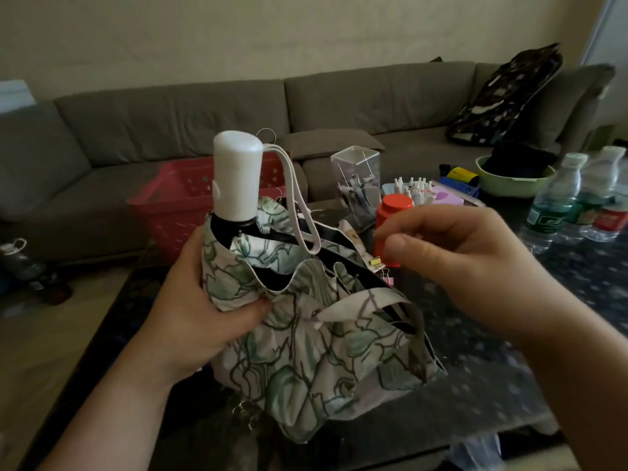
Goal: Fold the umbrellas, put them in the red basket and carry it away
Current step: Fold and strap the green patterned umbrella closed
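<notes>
Left hand (197,321) gripping collapsed umbrella (306,334), canopy loose, strap undone; right hand (455,263) hovering, fingers loosely curled, holding nothing; red basket (176,202) waiting behind.

text: none legible | bottles (550,212): labels blurred (green and red, wording unreadable)

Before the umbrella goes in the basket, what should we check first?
1. Left hand holds the umbrella firmly: ok.
2. Cloth wrapped tight around the umbrella: not ok, it hangs loose and bunched.
3. Closing strap fastened: not ok, it sticks out free.
4. Right hand free to help: cannot tell, its fingers are curled but look empty.
5. Red basket within reach: ok, it sits just behind the umbrella.
6. Room inside the basket: cannot tell, the umbrella's white handle hides part of it.
</notes>
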Available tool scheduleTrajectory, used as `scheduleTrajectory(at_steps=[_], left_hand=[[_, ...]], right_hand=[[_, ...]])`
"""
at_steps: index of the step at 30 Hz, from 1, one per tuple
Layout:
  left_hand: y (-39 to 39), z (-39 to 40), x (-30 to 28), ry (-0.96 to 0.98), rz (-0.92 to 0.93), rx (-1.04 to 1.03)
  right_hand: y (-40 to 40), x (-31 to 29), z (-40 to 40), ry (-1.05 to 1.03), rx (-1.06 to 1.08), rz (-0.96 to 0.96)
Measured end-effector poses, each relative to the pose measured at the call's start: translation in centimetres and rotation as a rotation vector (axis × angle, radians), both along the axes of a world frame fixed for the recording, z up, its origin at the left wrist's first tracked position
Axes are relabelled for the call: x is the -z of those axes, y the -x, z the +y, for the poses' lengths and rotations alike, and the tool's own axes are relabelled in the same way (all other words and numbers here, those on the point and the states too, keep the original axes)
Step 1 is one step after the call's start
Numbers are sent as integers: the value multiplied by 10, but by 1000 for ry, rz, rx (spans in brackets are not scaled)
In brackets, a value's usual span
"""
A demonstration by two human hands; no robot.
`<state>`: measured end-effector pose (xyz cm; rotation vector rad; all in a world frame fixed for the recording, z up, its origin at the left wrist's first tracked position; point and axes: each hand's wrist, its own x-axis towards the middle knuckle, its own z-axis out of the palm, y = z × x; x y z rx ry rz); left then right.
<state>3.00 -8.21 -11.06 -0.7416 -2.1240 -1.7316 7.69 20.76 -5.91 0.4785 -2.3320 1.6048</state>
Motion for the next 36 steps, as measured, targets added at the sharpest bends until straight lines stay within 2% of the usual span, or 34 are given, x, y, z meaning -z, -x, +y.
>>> scheduleTrajectory(at_steps=[4,9,16,19,23,28,36], left_hand=[[-2,-2,2,11,-45,50],[-7,3,6,26,-146,141],[-8,10,22,-35,-380,269],[-9,14,25,-42,-507,362],[-10,17,24,-6,-588,428],[-12,18,26,71,-635,506],[-13,25,30,8,-701,588]], right_hand=[[-4,5,0,-110,-232,-11],[-6,9,-6,-121,-262,-51],[2,17,-12,-41,-133,-54],[7,19,-10,-62,-98,-104],[8,17,-7,-148,-83,-134],[1,9,-14,-353,-54,-45],[15,17,-36,-636,89,261]])
